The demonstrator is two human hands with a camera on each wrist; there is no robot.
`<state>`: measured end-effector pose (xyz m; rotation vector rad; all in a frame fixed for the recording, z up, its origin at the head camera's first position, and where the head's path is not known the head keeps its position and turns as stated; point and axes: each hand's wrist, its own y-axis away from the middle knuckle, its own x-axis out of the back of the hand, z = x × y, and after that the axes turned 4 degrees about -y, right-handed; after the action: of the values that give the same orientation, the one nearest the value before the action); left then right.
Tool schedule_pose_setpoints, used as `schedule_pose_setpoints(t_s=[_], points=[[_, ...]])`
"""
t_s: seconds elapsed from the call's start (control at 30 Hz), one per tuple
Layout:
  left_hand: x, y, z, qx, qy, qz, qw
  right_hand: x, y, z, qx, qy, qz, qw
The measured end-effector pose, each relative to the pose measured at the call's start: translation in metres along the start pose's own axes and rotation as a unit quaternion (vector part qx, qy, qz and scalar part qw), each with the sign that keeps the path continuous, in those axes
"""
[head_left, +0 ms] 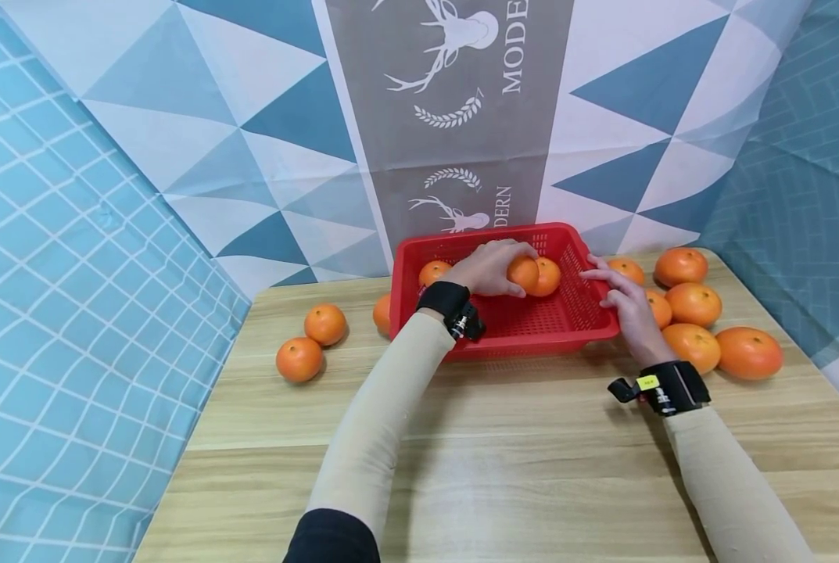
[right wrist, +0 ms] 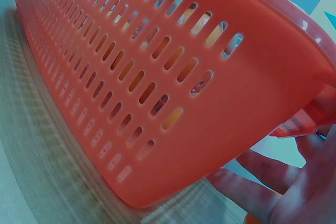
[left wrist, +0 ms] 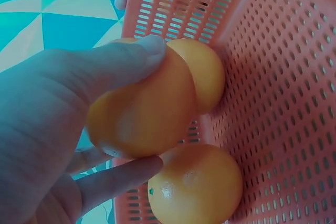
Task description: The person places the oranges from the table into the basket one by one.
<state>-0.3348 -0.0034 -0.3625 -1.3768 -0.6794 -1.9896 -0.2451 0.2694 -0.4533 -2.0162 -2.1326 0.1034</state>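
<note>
My left hand [head_left: 488, 268] reaches into a red plastic basket [head_left: 518, 346] and grips an orange [head_left: 522, 273]. Its thumb lies over the fruit and its fingers curve underneath, as the left wrist view shows. Close below the held fruit are another orange [left wrist: 197, 184] and one more orange [left wrist: 203, 74] by the perforated wall. At the basket's left end lies a further orange [head_left: 433, 272], partly hidden by the left hand. With its fingers at the rim and under its edge, my right hand [head_left: 633, 313] holds the basket's right end.
Left of the basket, two oranges [head_left: 301, 360] sit together on the wooden table [head_left: 489, 461], and another orange [head_left: 381, 313] stands against the basket's left side. Several oranges [head_left: 695, 304] cluster right of the right hand. A patterned cloth backdrop [head_left: 285, 156] rises behind the basket.
</note>
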Motion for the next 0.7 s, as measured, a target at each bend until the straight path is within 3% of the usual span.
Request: schedule_pose_setpoints(t_s=[0.3, 0.7], points=[[-0.0031, -0.006, -0.0046, 0.01, -0.009, -0.029, 0.9995, 0.0013, -0.0011, 0.0018, -0.001, -0.002, -0.002, 1.0], [-0.0046, -0.008, -0.0037, 0.021, 0.024, -0.053, 0.9981, 0.0028, -0.0014, 0.0024, -0.017, 0.001, -0.004, 1.0]])
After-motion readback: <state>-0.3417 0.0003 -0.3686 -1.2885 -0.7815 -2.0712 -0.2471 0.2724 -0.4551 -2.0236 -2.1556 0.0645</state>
